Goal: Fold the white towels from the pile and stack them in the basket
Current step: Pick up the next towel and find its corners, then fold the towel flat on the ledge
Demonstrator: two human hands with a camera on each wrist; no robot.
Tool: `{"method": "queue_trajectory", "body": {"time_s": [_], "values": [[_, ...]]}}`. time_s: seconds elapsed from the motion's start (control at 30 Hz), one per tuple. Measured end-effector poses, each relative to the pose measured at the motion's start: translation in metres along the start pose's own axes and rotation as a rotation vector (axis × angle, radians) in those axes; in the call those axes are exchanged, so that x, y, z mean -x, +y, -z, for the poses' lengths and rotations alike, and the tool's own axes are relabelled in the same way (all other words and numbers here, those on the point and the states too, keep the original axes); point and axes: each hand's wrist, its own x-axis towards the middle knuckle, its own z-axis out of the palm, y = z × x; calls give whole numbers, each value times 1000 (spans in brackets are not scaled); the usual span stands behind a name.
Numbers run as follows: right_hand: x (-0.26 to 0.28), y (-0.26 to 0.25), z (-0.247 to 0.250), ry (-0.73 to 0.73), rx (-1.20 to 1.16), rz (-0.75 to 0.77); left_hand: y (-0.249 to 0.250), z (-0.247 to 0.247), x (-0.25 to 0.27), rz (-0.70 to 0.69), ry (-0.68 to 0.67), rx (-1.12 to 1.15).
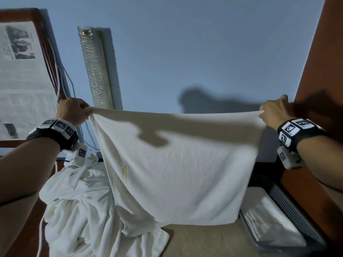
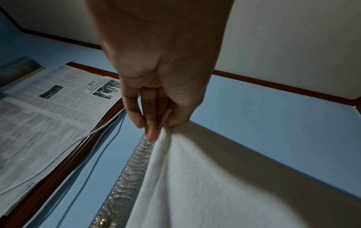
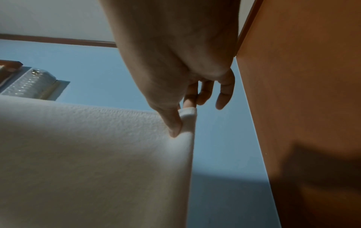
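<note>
A white towel (image 1: 178, 164) with a small gold logo hangs stretched between my two raised hands. My left hand (image 1: 74, 113) pinches its upper left corner; the left wrist view shows the thumb and fingers of that hand (image 2: 164, 121) closed on the towel (image 2: 215, 177) there. My right hand (image 1: 274, 114) pinches the upper right corner, with the thumb of that hand (image 3: 181, 121) pressed on the folded edge of the towel (image 3: 97, 154). The towel's lower edge hangs just above the beige surface. A crumpled pile of white towels (image 1: 78, 210) lies below on the left. The grey perforated basket (image 1: 289, 204) at lower right holds a folded white towel (image 1: 267, 219).
A blue wall is behind the towel, with a long glass wall lamp (image 1: 94, 71). A wood-framed pane covered with newspaper (image 1: 20, 76) and white cables (image 1: 61, 82) stand at the left. An orange-brown wooden panel (image 1: 319, 71) is close on the right. The beige surface (image 1: 204, 242) lies below.
</note>
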Motion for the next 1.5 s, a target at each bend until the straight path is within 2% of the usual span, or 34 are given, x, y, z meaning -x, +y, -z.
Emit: {"method": "queue_trajectory", "body": {"time_s": [0.17, 0.27, 0.37, 0.47, 0.53, 0.63, 0.7, 0.8, 0.87, 0.93, 1.03, 1.13, 1.23, 1.3, 1.37, 1.5], "values": [[15, 8, -22, -25, -47, 82, -9, -6, 5, 41, -85, 42], [28, 9, -37, -20, -28, 171, -3, -8, 15, 32, -133, 51], [40, 12, -60, -80, -20, 235, 3, -14, 27, -5, -212, 51], [55, 19, -81, -140, -57, 191, -6, -26, 40, 8, -247, -27], [66, 22, -92, -101, -180, 80, -15, -34, 52, 66, -218, -25], [80, 20, -108, -5, -432, -128, -16, -43, 75, 190, -219, 104], [86, 17, -112, 53, -580, -213, -13, -50, 88, 401, -223, 374], [95, 13, -111, 138, -720, -228, -18, -61, 100, 692, -125, 802], [101, 9, -107, 189, -763, -219, -23, -63, 105, 787, -30, 937], [104, 6, -104, 237, -824, -222, -22, -61, 109, 814, 21, 1017], [105, -1, -95, 303, -897, -167, -7, -58, 111, 698, 12, 1035], [109, -19, -71, 405, -934, 32, 17, -54, 112, 517, 34, 981], [117, -49, -38, 440, -1000, 244, 53, -47, 116, 303, -57, 967], [124, -71, -20, 381, -1078, 348, 87, -43, 123, 133, -150, 1006], [134, -92, -5, 269, -1185, 387, 123, -38, 133, 11, -250, 1041], [162, -123, 23, 42, -1330, 494, 167, -30, 155, -4, -392, 1112]]}}
